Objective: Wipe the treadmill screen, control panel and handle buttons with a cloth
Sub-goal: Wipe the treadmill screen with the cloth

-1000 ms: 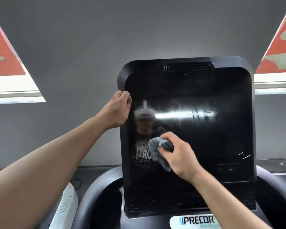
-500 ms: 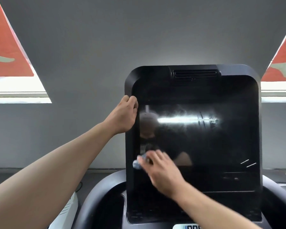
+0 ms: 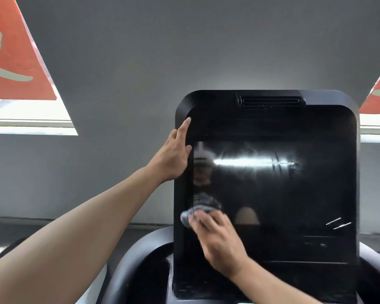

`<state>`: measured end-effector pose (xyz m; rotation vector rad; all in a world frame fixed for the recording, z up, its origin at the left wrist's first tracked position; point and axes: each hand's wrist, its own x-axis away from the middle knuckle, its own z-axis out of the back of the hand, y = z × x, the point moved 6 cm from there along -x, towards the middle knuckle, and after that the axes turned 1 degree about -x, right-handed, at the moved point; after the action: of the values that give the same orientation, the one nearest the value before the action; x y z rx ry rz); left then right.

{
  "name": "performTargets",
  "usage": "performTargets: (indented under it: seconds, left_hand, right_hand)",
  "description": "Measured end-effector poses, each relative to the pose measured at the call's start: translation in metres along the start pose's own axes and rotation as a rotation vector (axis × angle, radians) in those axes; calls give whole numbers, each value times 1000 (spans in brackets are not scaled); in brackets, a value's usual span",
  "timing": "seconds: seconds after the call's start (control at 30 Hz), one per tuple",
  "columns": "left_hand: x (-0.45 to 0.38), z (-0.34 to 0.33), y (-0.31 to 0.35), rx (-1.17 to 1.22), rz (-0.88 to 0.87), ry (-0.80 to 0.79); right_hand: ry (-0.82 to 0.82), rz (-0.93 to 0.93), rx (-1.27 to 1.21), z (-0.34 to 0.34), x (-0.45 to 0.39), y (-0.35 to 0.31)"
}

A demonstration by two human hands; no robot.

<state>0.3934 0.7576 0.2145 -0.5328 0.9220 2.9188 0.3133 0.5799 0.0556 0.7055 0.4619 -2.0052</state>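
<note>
The treadmill's black glossy screen (image 3: 272, 189) fills the right half of the head view, mirroring a light strip and a person. My right hand (image 3: 217, 240) presses a small blue-grey cloth (image 3: 188, 215) against the screen's lower left part, fingers spread over it; most of the cloth is hidden under the fingers. My left hand (image 3: 173, 156) rests on the screen's left edge near the top corner, index finger straight up along the bezel, the other fingers behind the frame out of sight. The control panel and handle buttons are out of view.
A vent slot (image 3: 271, 101) sits in the console's top edge. Dark curved handlebars (image 3: 138, 260) wrap below the console. A grey wall (image 3: 184, 51) stands behind, with red banners (image 3: 13, 62) over bright windows at both sides.
My right hand slid the cloth from mid-screen to the lower left part. My left hand shifted up the left edge and its index finger straightened. The camera tilted up.
</note>
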Motion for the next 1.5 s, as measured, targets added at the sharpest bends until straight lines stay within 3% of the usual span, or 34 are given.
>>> performTargets:
  seconds: [0.07, 0.17, 0.33, 0.47, 0.6, 0.83, 0.97, 1.07, 1.2, 1.33, 1.4, 1.5]
  left_hand:
    - [1, -1, 0, 18, 4, 10]
    - [2, -2, -1, 14, 12, 23]
    - [-1, -4, -2, -9, 5, 20]
    - [-1, -4, -1, -18, 1, 19]
    - [-1, -6, -2, -19, 12, 11]
    - [-2, -6, -2, -25, 13, -4]
    - [-1, -6, -1, -26, 21, 1]
    - [0, -6, 0, -26, 30, 11]
    - [0, -5, -1, -17, 33, 26]
    - [-1, -8, 0, -16, 58, 13]
    - [-1, -8, 0, -20, 56, 21]
    - [-2, -9, 0, -23, 55, 19]
  right_hand:
    - [-75, 109, 9, -4, 20, -12]
    - [-121, 221, 56, 11, -19, 6]
    - [2, 101, 186, 64, -154, 77]
    - [106, -51, 217, 92, -190, 114]
    - [160, -92, 216, 64, -143, 83]
    - [-19, 81, 103, -5, 31, 1]
    - [-80, 122, 117, -6, 61, 1]
    - [-3, 96, 64, 12, 48, -1]
    - [320, -130, -21, 95, -13, 46]
    - [663, -750, 41, 193, -1, 192]
    - [662, -992, 60, 208, 15, 248]
    - [573, -1083, 106, 190, 6, 279]
